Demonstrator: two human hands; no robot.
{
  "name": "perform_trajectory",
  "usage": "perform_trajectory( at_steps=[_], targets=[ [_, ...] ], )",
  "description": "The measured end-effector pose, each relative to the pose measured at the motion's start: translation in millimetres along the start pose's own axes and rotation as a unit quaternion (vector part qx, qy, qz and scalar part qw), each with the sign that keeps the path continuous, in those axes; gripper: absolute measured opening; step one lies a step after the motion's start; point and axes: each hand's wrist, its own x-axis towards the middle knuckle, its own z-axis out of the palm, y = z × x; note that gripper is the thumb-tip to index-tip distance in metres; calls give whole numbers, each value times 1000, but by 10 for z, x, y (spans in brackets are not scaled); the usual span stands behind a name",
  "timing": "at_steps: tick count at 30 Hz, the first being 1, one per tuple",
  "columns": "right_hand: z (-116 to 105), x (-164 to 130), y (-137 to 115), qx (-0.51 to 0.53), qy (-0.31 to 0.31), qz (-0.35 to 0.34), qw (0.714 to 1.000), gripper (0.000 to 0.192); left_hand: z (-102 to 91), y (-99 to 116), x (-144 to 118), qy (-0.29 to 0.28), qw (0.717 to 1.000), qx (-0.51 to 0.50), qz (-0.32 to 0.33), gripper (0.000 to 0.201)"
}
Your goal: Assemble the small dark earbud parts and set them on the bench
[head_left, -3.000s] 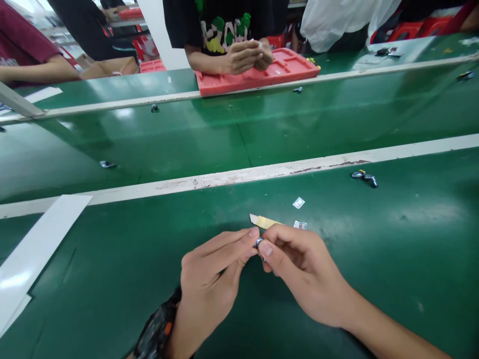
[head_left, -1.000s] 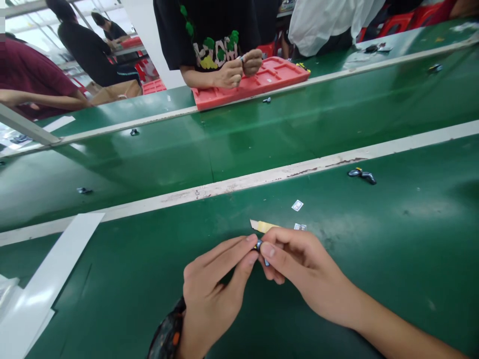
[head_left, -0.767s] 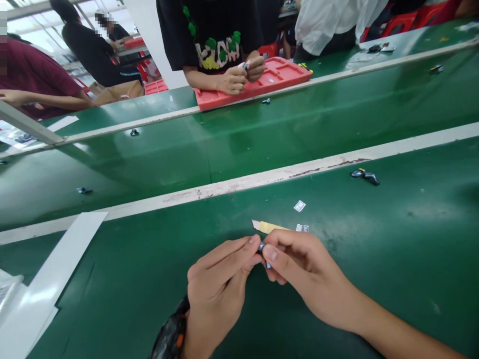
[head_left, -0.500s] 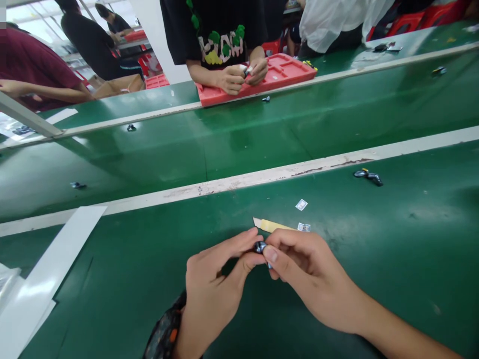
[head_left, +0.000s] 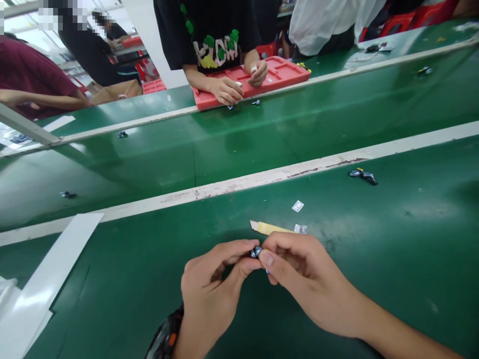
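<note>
A small, glossy dark-blue earbud point(head_left: 256, 252) is pinched between my two hands above the green table point(head_left: 157, 299). My left hand point(head_left: 213, 279) grips it from the left between fingertips and thumb. From the right, my right hand point(head_left: 303, 279) holds it with thumb and curled forefinger; a light-blue bit shows below that thumb. Much of the earbud is covered by my fingers. Just beyond my hands lies a craft knife point(head_left: 269, 228) with a yellow handle, its blade pointing left. Two small printed labels, one farther back point(head_left: 298, 206) and one at the handle point(head_left: 301, 229), lie beside it.
A pair of dark earbud pieces point(head_left: 362, 175) lies at right. White sheets point(head_left: 56, 279) cover the left side. Past a pale rail point(head_left: 224, 187), several small pieces sit on the green belt point(head_left: 160, 154). Opposite, a co-worker's hands are over a red tray point(head_left: 288, 72).
The earbud has turned slightly between my fingers, both hands staying close together. Across the belt, the co-worker's hands have parted, one lowering to the belt edge beside a small dark piece.
</note>
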Motion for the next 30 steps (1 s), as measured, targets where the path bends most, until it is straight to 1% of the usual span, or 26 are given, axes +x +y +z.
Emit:
perform_trajectory(
  at_steps=[3,6,12,14,16,18,23,25,27,30],
  targets=[
    [7,-3,-2,5,2,-1,1000,38,12,-13,-20,-8,999,-41,-13,28],
    [8,-8,-8,4,3,-3,1000,38,11,-19,-27,-16,998,-51,-11,27],
    [-3,-16,-20,4,3,5,1000,38,-19,-35,-40,-25,997,38,56,24],
    [-3,-14,-18,17,-3,7,1000,38,-35,-47,-52,-26,995,60,69,24],
    [0,-13,-10,26,-8,10,1000,38,-52,-59,-58,-29,995,61,74,24],
    [1,-16,3,29,-9,15,999,38,-69,-66,-49,-42,995,51,78,23],
    [-10,-30,30,40,-20,24,999,39,-99,-53,10,-93,992,18,80,27],
    [-20,-30,31,42,-25,25,998,38,-103,-39,20,-105,991,20,80,26],
    [-30,-28,27,40,-25,25,999,37,-104,-25,18,-102,990,42,87,26],
    [-37,-26,23,25,-19,22,999,38,-110,-6,9,-77,987,92,105,27]
  ],
)
